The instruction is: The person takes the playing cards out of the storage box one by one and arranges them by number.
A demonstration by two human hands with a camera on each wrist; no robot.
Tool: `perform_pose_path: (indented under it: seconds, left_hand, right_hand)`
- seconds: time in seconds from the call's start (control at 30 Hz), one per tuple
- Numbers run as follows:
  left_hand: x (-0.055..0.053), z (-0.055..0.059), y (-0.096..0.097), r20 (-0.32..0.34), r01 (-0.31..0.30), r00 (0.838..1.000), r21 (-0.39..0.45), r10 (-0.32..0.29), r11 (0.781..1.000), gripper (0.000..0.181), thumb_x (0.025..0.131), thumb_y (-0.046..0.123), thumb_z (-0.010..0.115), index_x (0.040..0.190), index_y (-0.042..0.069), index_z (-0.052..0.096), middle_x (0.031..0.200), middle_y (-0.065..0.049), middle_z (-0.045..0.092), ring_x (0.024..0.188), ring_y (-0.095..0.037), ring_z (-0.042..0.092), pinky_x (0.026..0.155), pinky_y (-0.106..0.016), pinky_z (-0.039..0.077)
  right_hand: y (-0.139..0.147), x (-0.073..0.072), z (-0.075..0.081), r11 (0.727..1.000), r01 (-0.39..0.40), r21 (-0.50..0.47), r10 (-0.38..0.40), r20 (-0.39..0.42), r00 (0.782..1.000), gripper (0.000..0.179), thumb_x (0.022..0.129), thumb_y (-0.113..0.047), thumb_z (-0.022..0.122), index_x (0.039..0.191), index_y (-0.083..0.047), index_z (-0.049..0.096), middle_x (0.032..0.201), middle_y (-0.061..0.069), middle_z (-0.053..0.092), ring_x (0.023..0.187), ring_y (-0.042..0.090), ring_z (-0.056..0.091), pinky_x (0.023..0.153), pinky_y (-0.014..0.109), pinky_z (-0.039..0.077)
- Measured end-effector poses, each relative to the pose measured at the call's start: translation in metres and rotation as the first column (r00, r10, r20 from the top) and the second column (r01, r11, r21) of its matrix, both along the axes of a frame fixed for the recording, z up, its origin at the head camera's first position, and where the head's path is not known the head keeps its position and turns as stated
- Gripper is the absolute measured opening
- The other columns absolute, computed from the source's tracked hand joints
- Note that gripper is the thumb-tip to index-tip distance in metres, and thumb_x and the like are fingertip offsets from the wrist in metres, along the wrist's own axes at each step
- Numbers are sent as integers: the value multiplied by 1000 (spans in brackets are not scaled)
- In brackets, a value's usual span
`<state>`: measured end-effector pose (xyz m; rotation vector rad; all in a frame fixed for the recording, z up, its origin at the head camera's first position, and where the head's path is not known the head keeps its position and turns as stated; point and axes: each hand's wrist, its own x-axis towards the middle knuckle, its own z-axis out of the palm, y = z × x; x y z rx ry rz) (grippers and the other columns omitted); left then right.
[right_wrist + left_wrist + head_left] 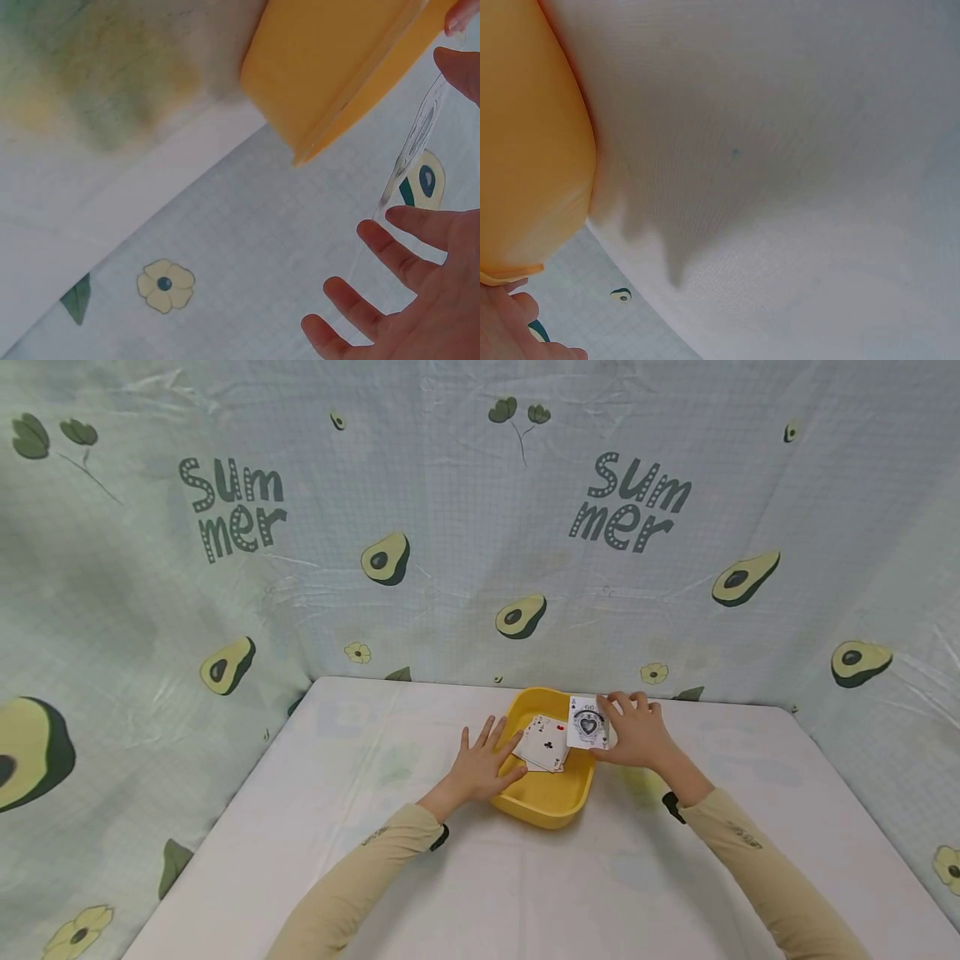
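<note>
My right hand (637,732) pinches a playing card (587,723) between thumb and fingers, over the right side of a yellow plastic basin (543,814). This card is an ace with a dark emblem, its face turned up towards the head camera. In the right wrist view the card (420,131) appears nearly edge-on between the thumb and the fingertips. Inside the basin several playing cards (537,747) lie overlapped, face up; a club card is on top. My left hand (477,767) rests at the basin's left rim, fingers spread and reaching over the edge.
The basin stands on a white-covered table (360,860), towards its back edge. Behind and beside the table hangs a pale cloth (450,485) printed with avocados, flowers and lettering. Both forearms come in from the front, with a dark band at each wrist.
</note>
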<state>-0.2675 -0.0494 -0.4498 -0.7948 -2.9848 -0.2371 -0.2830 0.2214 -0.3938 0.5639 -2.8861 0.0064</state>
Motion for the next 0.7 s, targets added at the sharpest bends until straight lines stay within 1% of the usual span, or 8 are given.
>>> perform_pose_path:
  seconds: [0.13,0.37,0.53,0.7]
  left_hand:
    - [-1,-1,0,6,3,1000,2,-3,1000,63,90,56,30,143,24,19,152,-8,6,140,-28,2,103,-62,10]
    - [-2,1,1,15,0,1000,1,0,1000,64,90,57,29,143,24,18,152,-8,6,140,-29,2,103,-62,9]
    - [-4,1,2,29,-7,1000,-5,7,1000,64,90,57,29,143,25,17,152,-8,4,140,-29,2,103,-62,8]
    - [-3,2,2,34,-14,999,-17,15,1000,63,90,57,29,143,26,17,152,-7,4,140,-28,1,104,-62,9]
  right_hand:
    - [9,-1,0,1000,8,-3,-8,-2,1000,85,67,-55,66,132,-7,40,128,15,43,111,43,34,87,61,28]
    - [26,-2,4,1000,14,19,-14,-14,1000,85,68,-54,65,133,-6,39,128,16,44,112,45,35,85,62,29]
    - [38,-5,6,999,20,30,-20,-2,1000,84,70,-50,66,134,-4,37,129,18,43,112,46,34,84,63,29]
    - [52,-10,5,998,44,34,-44,19,999,84,71,-50,64,134,-3,36,131,19,41,112,45,34,86,63,27]
